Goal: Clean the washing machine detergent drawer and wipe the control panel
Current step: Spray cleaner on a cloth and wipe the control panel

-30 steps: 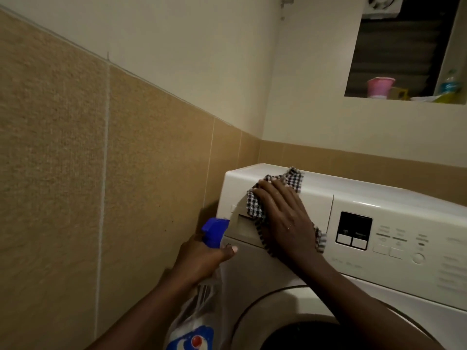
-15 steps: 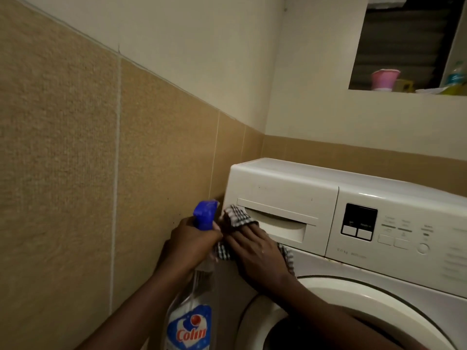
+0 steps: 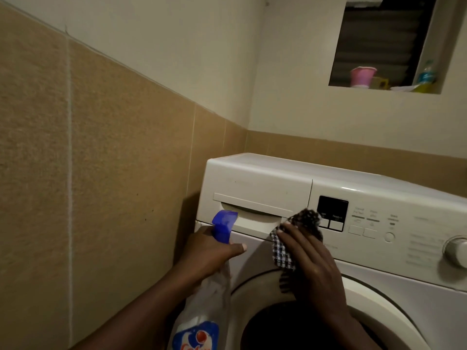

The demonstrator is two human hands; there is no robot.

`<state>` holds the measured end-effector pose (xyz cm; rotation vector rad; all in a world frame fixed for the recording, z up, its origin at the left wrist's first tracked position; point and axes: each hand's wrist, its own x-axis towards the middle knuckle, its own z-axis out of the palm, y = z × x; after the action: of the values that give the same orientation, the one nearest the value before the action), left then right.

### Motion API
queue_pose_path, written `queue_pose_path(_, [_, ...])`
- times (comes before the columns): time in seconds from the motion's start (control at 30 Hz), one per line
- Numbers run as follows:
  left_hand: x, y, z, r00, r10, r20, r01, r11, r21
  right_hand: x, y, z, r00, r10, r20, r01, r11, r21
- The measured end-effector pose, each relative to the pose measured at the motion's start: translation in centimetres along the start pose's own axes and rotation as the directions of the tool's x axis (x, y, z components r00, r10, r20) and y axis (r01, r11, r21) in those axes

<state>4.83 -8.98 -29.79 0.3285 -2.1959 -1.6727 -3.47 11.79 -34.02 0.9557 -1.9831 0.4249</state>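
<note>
Sliding right from the drawer's (image 3: pixel 257 190) lower left corner, the right hand (image 3: pixel 310 263) now presses the cloth (image 3: pixel 284 253) against the drawer's right end, just beside the panel's (image 3: pixel 379 223) dark display (image 3: pixel 332 207); its fingers (image 3: pixel 290 237) lie nearly straight over the cloth. The left hand (image 3: pixel 207 251) grips the bottle (image 3: pixel 209 306) by its neck (blue nozzle (image 3: pixel 223 221) up, before the drawer's left end). The drawer sits closed at the washer's (image 3: pixel 379 299) top left.
</note>
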Motion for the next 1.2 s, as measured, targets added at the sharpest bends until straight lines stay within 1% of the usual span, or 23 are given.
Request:
queue_pose_path(0.07, [0.0, -0.1, 0.8, 0.997, 0.038, 0.061, -0.039, 0.999, 0.015, -0.3, 0.0, 0.3, 0.997, 0.075, -0.024, -0.074, 0.997, 0.019])
queue_pose_path(0.13, [-0.3, -0.3, 1.5, 0.994, 0.056, 0.089, -0.059, 0.997, 0.041, -0.5, -0.1, 0.7, 0.995, 0.093, -0.023, -0.092, 0.995, 0.038])
queue_pose_path(0.23, [-0.7, -0.8, 2.0, 0.993, 0.046, 0.112, -0.053, 0.996, 0.065, -0.8, 0.0, 1.0, 0.998, 0.059, -0.009, -0.058, 0.996, 0.063])
queue_pose_path(0.3, [-1.0, -1.2, 1.9, 0.988, 0.043, 0.148, -0.047, 0.999, 0.026, -0.4, 0.0, 1.2, 1.0, -0.018, 0.009, 0.017, 0.999, 0.045])
queue_pose_path(0.4, [-0.6, -1.7, 1.2, 0.996, -0.025, 0.086, 0.03, 0.997, -0.066, 1.3, -1.0, 2.1, 0.989, -0.133, 0.058, 0.136, 0.989, -0.06])
queue_pose_path(0.47, [0.1, -1.8, 0.1, 0.998, -0.066, -0.013, 0.064, 0.99, -0.127, 3.1, -2.4, 3.1, 0.989, -0.126, 0.078, 0.134, 0.985, -0.107])
queue_pose_path(0.57, [1.1, -1.7, -1.8, 0.988, -0.076, -0.133, 0.05, 0.981, -0.19, 5.3, -4.7, 5.0, 0.993, -0.101, 0.067, 0.106, 0.992, -0.074])
queue_pose_path(0.63, [1.2, -1.4, -2.5, 0.985, -0.048, -0.167, 0.02, 0.986, -0.166, 6.3, -5.8, 5.8, 0.991, -0.112, 0.071, 0.115, 0.993, -0.041])
queue_pose_path(0.73, [1.0, -1.2, -2.7, 0.986, -0.009, -0.167, -0.011, 0.993, -0.121, 6.9, -6.0, 5.9, 0.984, -0.146, 0.106, 0.152, 0.987, -0.051])
queue_pose_path(0.9, [0.5, -1.7, -2.5, 0.991, -0.084, -0.101, 0.071, 0.989, -0.132, 3.5, -3.1, 4.5, 0.984, -0.138, 0.116, 0.148, 0.986, -0.078])
queue_pose_path(0.97, [0.2, -1.6, -2.5, 0.994, -0.08, -0.076, 0.068, 0.987, -0.144, 2.0, -2.5, 4.1, 0.986, -0.122, 0.114, 0.131, 0.988, -0.08])
queue_pose_path(1.03, [-0.1, -1.5, -2.3, 0.997, -0.061, -0.037, 0.054, 0.987, -0.154, 2.7, -2.8, 4.3, 0.988, -0.12, 0.096, 0.128, 0.988, -0.083])
queue_pose_path(1.07, [-0.2, -1.4, -2.2, 0.998, -0.054, -0.027, 0.049, 0.986, -0.158, 3.7, -3.3, 4.5, 0.986, -0.133, 0.099, 0.14, 0.988, -0.065])
queue_pose_path(1.2, [-0.7, -1.2, -2.1, 0.997, -0.053, -0.047, 0.044, 0.984, -0.174, 6.9, -4.6, 5.6, 0.95, -0.249, 0.188, 0.256, 0.967, -0.012])
